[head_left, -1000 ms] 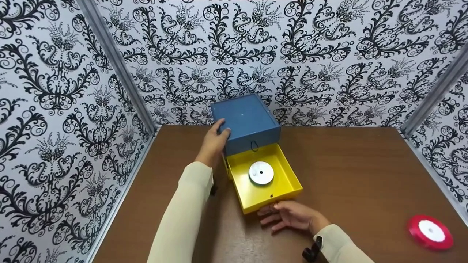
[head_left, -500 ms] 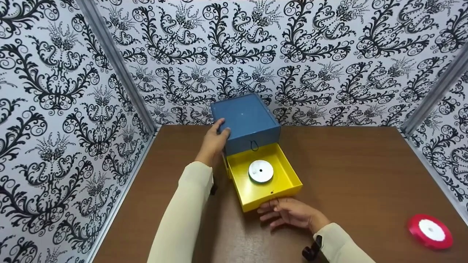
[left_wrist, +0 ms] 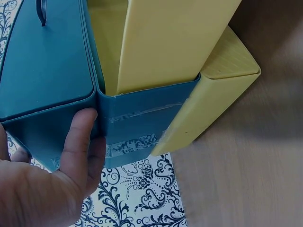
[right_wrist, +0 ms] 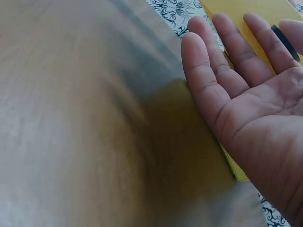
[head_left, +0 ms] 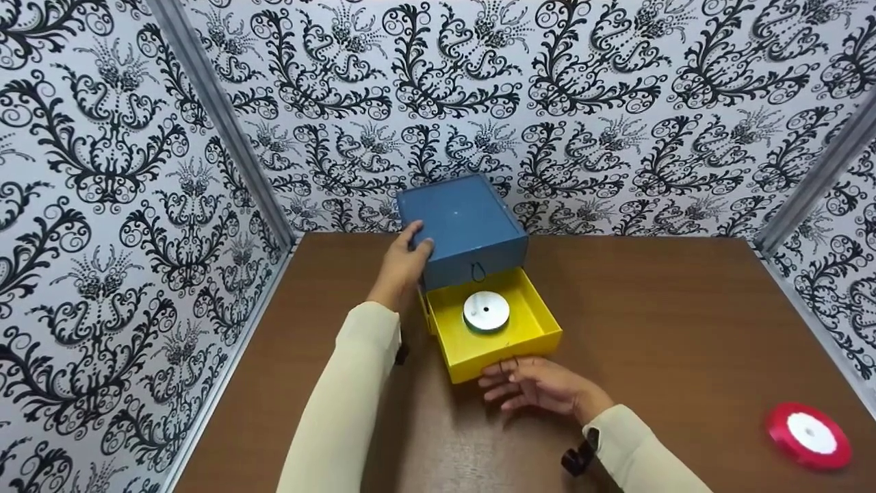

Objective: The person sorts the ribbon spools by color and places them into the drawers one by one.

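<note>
Left hand (left_wrist: 45, 184): lower left, one finger raised against the box's wall near its corner.
Blue box (left_wrist: 42, 66): upper left, taped along one wall.
Dark loop (left_wrist: 41, 12): on the blue face, near the upper edge.
Yellow panel (left_wrist: 165, 42): upper centre, beside the blue wall.
Patterned sheet (left_wrist: 137, 189): bottom centre.
Brown tabletop (left_wrist: 236, 184): right.

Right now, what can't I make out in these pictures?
Head view: the far end of the yellow tray, hidden by the blue box.
Head view: a faint mark on the white-topped spool, too small to read.
Left wrist view: part of the left hand, cut off by the left edge.
Right wrist view: part of the right hand, cut off by the right edge; the table is blurred.
</note>
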Demonstrator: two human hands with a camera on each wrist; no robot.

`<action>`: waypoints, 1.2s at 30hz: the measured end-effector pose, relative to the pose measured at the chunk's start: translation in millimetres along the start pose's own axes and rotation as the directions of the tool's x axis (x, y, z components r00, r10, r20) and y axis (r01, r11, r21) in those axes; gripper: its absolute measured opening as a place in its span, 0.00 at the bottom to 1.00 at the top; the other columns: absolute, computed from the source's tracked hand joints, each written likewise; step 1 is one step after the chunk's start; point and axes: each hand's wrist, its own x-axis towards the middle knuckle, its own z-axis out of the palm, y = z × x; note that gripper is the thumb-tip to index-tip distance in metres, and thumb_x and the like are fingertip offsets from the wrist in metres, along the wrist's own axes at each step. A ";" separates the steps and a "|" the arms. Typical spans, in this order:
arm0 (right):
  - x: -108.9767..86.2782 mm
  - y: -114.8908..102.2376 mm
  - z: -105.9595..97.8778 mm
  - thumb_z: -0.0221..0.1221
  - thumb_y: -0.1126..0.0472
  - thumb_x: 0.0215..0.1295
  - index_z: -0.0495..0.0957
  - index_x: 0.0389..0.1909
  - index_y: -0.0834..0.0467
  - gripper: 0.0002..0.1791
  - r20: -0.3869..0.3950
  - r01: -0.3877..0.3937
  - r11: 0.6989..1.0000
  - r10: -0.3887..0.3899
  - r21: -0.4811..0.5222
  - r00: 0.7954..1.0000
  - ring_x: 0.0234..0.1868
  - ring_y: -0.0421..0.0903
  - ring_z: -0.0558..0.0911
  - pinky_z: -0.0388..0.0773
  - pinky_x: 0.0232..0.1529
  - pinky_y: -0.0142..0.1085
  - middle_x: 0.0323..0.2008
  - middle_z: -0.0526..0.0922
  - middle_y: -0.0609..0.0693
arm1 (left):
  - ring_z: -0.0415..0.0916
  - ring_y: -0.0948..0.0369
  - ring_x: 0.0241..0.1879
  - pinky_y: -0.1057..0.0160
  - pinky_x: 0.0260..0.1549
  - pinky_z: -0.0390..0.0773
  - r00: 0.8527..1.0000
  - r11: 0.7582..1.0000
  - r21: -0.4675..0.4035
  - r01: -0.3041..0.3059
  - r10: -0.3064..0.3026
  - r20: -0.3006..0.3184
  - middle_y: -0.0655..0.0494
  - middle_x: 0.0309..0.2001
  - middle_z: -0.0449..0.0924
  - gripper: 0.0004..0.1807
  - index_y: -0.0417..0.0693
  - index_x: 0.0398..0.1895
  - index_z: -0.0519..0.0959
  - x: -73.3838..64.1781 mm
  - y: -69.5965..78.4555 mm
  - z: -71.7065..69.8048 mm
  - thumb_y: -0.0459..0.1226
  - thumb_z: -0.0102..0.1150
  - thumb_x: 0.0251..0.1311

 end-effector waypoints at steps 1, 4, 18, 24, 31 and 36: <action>1.2 -1.8 -0.8 0.41 0.65 0.67 0.64 0.61 0.68 0.22 -0.002 0.000 1.000 0.000 0.000 1.000 0.58 0.62 0.69 0.64 0.56 0.54 0.61 0.64 0.69 | 0.55 0.58 0.63 0.57 0.60 0.59 1.000 1.000 0.008 -0.005 0.005 -0.004 0.53 0.67 0.57 0.27 0.63 0.64 0.65 -0.2 0.2 0.1 0.43 0.54 0.61; 5.4 -7.4 -3.2 0.41 0.65 0.68 0.64 0.61 0.68 0.22 -0.002 0.004 1.000 -0.004 -0.002 1.000 0.58 0.62 0.69 0.64 0.56 0.54 0.60 0.65 0.68 | 0.54 0.58 0.64 0.57 0.60 0.57 1.000 1.000 0.004 -0.002 0.002 0.001 0.53 0.67 0.56 0.27 0.63 0.64 0.65 -0.5 0.4 0.1 0.44 0.54 0.61; 30.8 -30.2 -15.4 0.41 0.65 0.68 0.65 0.60 0.67 0.22 -0.039 0.002 0.999 -0.004 -0.040 0.999 0.57 0.62 0.70 0.64 0.56 0.55 0.60 0.66 0.68 | 0.55 0.59 0.63 0.58 0.60 0.57 1.000 1.000 0.000 0.009 -0.009 -0.006 0.54 0.67 0.57 0.26 0.63 0.63 0.66 -1.1 1.2 1.1 0.42 0.54 0.60; 40.4 -35.5 -20.2 0.41 0.66 0.68 0.65 0.61 0.68 0.22 -0.052 -0.016 0.999 0.014 -0.037 0.999 0.58 0.62 0.69 0.62 0.57 0.56 0.60 0.65 0.68 | 0.56 0.59 0.62 0.59 0.60 0.57 1.000 1.000 -0.021 0.009 -0.009 -0.012 0.54 0.67 0.58 0.26 0.63 0.63 0.67 0.0 1.7 1.0 0.42 0.55 0.60; 53.0 -36.9 -27.0 0.43 0.64 0.67 0.66 0.60 0.67 0.22 -0.100 -0.025 0.999 0.021 -0.040 0.995 0.57 0.61 0.70 0.63 0.57 0.55 0.61 0.65 0.67 | 0.55 0.58 0.62 0.58 0.60 0.58 1.000 1.000 -0.018 0.015 -0.016 -0.014 0.53 0.67 0.57 0.27 0.64 0.64 0.66 -1.5 3.4 -1.0 0.42 0.55 0.60; 62.4 -34.3 -30.0 0.42 0.66 0.66 0.65 0.60 0.68 0.22 -0.147 -0.013 1.000 0.010 -0.021 0.989 0.58 0.62 0.69 0.62 0.57 0.55 0.62 0.63 0.69 | 0.57 0.57 0.62 0.57 0.59 0.60 1.000 1.000 0.002 0.014 -0.014 0.004 0.53 0.67 0.57 0.27 0.64 0.64 0.65 -2.2 2.4 0.3 0.43 0.54 0.61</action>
